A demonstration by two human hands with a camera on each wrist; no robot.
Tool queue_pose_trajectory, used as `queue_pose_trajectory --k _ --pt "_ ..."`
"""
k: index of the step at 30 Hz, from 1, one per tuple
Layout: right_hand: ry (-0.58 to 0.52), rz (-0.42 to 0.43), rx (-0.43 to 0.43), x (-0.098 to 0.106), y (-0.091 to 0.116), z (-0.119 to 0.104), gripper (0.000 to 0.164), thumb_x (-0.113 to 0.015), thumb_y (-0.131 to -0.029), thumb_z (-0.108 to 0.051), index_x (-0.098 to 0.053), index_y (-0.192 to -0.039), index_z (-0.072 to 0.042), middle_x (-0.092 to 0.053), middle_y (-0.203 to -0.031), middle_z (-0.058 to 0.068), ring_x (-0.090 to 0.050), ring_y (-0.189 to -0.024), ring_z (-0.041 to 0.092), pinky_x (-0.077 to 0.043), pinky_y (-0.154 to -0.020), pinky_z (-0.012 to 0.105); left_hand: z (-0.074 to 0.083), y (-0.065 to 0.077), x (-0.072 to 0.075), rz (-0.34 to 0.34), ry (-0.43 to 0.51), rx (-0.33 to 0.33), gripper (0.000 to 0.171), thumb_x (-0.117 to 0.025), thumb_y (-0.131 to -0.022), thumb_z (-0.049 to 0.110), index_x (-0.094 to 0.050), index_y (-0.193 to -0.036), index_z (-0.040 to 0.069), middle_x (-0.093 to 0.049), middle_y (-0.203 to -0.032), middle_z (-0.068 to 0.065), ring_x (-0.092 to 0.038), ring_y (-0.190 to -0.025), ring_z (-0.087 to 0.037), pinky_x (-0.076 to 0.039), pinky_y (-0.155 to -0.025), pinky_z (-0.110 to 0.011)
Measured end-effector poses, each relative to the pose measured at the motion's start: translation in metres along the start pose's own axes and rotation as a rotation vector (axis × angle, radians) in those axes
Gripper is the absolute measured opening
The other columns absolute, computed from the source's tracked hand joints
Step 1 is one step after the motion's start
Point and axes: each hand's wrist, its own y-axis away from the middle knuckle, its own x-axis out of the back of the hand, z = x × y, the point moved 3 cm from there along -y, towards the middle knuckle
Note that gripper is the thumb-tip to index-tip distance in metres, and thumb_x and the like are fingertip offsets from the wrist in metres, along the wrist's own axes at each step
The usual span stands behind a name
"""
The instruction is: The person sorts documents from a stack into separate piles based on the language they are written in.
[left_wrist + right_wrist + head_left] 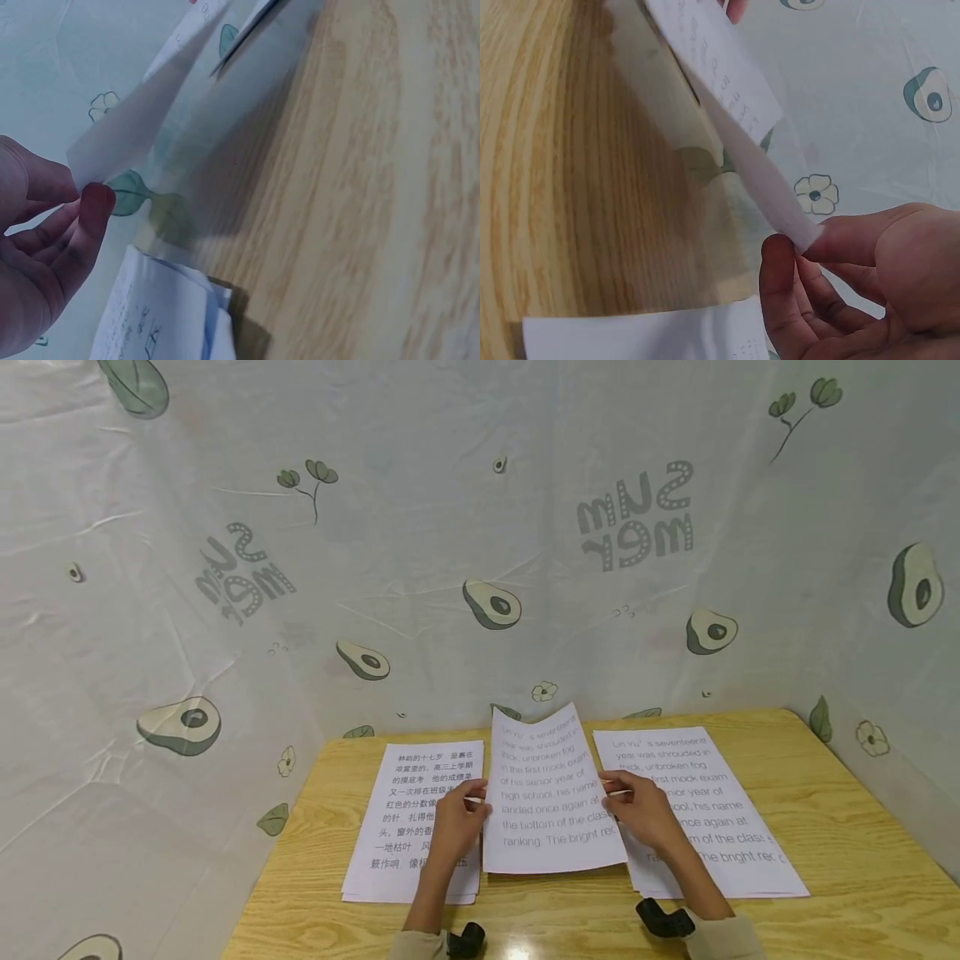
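Observation:
A white sheet of paper (551, 806) printed with large English text is held up over the middle of the table, its top edge curving. My left hand (456, 827) pinches its left edge between thumb and fingers, as the left wrist view also shows at the paper's corner (124, 139). On the opposite edge, my right hand (647, 810) pinches the sheet in the same way; in the right wrist view the paper (754, 169) bends towards those fingers. Beneath the raised sheet, bare wood shows in both wrist views.
Left of the sheet lies a stack of paper (375, 827) with Chinese print, partly behind my left hand. A stack with English print (738, 835) lies to the right. Behind the wooden table (855, 860) hangs a pale cloth (420, 543) patterned with avocados.

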Motion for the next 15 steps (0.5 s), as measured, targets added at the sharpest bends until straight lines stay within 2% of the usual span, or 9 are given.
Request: queue_pose_trajectory --k 5,15 --pt "-0.01 0.011 -0.004 0.0042 -0.0006 -0.0006 0.047 -0.07 -0.099 -0.005 -0.062 -0.145 0.003 -0.07 -0.127 0.024 -0.073 -0.111 0.032 -0.058 -0.073 0.023 0.0014 -0.0003 0.0038 0.026 0.021 0.016 0.042 -0.078 -0.091 0.0 -0.074 -0.132 0.007 -0.077 -0.113 -0.009 -0.073 -0.093 -0.017 -0.061 -0.074 -0.024" --pt "-0.007 0.022 -0.005 0.0059 -0.0001 -0.0013 0.048 -0.069 -0.099 -0.003 -0.062 -0.146 0.003 -0.071 -0.126 0.024 -0.072 -0.11 0.032 -0.057 -0.074 0.021 0.0012 -0.0013 0.0046 0.023 0.044 0.032 0.042 -0.079 -0.092 0.002 -0.073 -0.133 0.007 -0.077 -0.114 -0.009 -0.073 -0.093 -0.017 -0.061 -0.071 -0.024"
